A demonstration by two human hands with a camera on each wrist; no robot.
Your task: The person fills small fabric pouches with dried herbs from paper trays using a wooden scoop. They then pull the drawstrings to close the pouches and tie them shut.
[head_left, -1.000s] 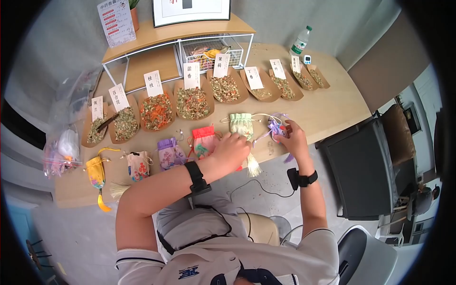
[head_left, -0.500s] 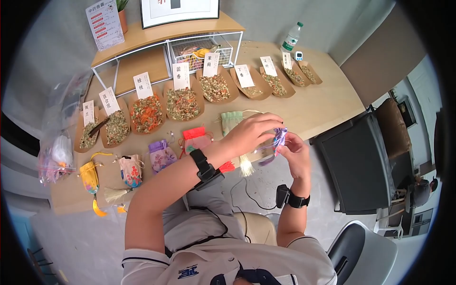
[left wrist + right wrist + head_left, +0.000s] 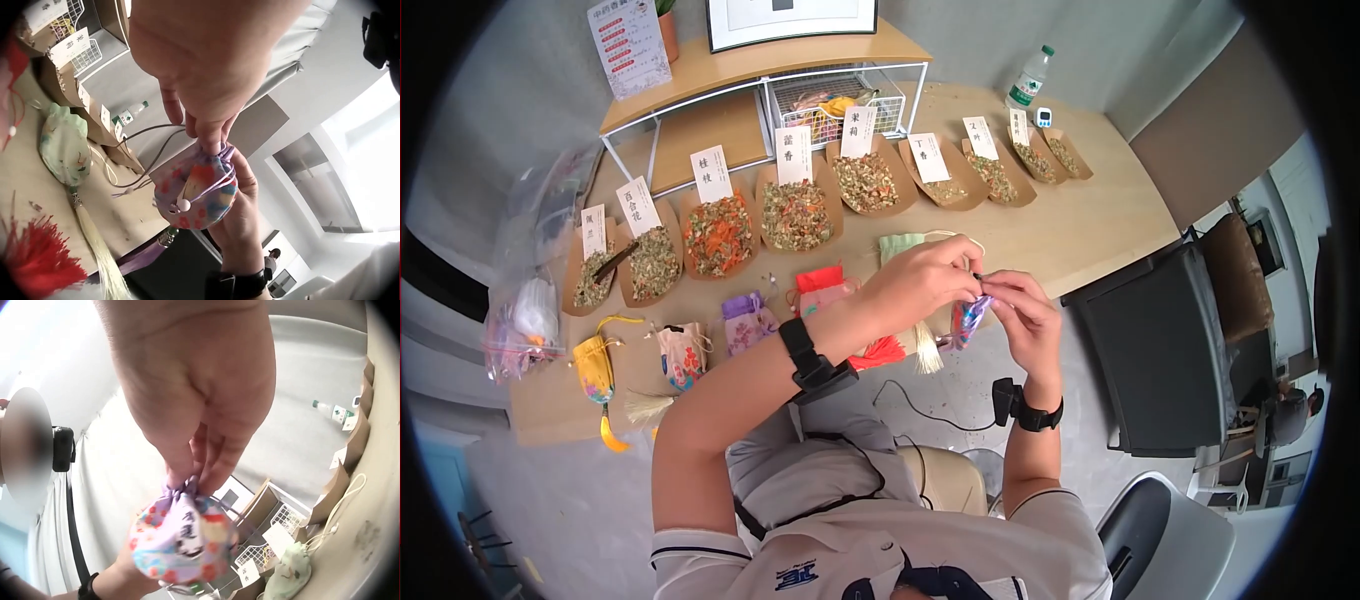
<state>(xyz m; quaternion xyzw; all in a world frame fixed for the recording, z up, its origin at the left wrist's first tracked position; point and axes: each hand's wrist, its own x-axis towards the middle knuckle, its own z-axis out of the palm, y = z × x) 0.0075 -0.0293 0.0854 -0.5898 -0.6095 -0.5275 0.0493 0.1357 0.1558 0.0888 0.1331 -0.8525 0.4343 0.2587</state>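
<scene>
A small purple flowered drawstring pouch (image 3: 967, 325) hangs at the front of the table, between both hands. My left hand (image 3: 928, 285) pinches its gathered neck from above. On the other side my right hand (image 3: 1030, 315) also pinches the neck, thumb and fingers together. In the left wrist view the pouch (image 3: 195, 194) looks rounded, with lilac cords and a pale bead across its front and a purple tassel (image 3: 134, 259) below. Dark characters on a white patch show on the pouch (image 3: 181, 547) in the right wrist view. A light green pouch (image 3: 64, 145) lies behind the left hand.
Red (image 3: 820, 285), purple (image 3: 747, 320), pink (image 3: 680, 357) and yellow (image 3: 594, 365) pouches line the front edge. Behind them stand several labelled paper trays (image 3: 800, 215) of dried herbs. A wooden shelf (image 3: 820, 52), a wire basket (image 3: 885, 112) and a bottle (image 3: 1030, 78) stand at the back.
The left hand has moved right from near the red pouch to the purple flowered one. The right hand has lifted that pouch off the table, and both hands now pinch its neck.
</scene>
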